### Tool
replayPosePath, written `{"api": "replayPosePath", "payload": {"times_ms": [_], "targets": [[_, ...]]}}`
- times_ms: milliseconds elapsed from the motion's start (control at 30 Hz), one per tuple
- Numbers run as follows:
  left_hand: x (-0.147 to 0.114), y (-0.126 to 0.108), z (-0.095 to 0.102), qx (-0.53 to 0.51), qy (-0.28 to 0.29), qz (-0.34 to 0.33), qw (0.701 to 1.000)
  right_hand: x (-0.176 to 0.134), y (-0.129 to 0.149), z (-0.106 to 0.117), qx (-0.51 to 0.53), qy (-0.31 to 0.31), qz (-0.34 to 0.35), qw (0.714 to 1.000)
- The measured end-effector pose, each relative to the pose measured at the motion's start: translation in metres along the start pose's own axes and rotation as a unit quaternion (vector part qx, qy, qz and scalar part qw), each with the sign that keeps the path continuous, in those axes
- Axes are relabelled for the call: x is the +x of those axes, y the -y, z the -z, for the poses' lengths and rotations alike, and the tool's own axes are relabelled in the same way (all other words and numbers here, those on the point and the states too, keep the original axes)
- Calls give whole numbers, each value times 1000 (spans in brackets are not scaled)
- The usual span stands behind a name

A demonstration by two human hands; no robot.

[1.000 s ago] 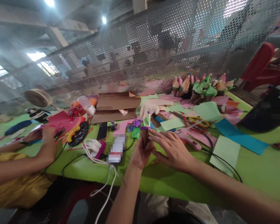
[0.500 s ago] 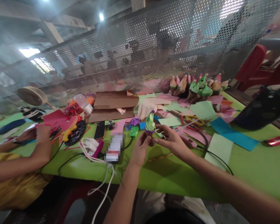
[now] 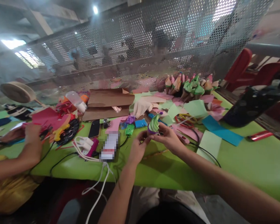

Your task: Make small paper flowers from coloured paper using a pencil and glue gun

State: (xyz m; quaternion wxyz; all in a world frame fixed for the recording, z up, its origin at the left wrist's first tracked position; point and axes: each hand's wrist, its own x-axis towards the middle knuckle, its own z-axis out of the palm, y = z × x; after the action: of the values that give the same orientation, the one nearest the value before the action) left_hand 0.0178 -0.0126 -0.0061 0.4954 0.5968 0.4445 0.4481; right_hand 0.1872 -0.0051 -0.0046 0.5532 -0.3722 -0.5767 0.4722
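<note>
A small paper ice cream cone (image 3: 153, 125) with a green swirl top and a purple band is held up over the table. My left hand (image 3: 139, 145) is closed around its lower part, which the fingers mostly hide. From the right side my right hand (image 3: 170, 139) grips it too, the thumb in front and the fingers behind. The swirl leans to the right. Beyond the hands lie scraps of pink and green paper and a small blue packet (image 3: 141, 123).
A co-worker's hands (image 3: 32, 133) work at the left among pink paper. A phone (image 3: 110, 145), a charger with white cables (image 3: 85, 143) and brown cardboard (image 3: 107, 101) lie nearby. Finished-looking paper cones (image 3: 193, 85) stand in a bunch behind; a dark tumbler (image 3: 249, 104) is at right.
My right hand has closed in on the paper cone from open, spread fingers. The cone has tipped to the right, and the camera view has shifted slightly.
</note>
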Motion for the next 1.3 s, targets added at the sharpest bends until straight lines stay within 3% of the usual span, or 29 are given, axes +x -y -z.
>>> {"api": "replayPosePath", "payload": {"times_ms": [333,600,833,1000,1300], "targets": [[-1,-2,-1,3,-4,-17,1000,1,5,0,-66,-17,50,996],[-3,-9,-4,13,-3,-19,1000,-1,8,3,-82,-22,40,996],[1,2,0,45,-26,-10,999,4,3,-3,-82,-30,35,996],[10,11,6,100,-37,-33,994,11,5,-2,-114,-31,66,991],[10,2,8,240,-50,-66,967,14,7,-6,-141,-39,68,987]]}}
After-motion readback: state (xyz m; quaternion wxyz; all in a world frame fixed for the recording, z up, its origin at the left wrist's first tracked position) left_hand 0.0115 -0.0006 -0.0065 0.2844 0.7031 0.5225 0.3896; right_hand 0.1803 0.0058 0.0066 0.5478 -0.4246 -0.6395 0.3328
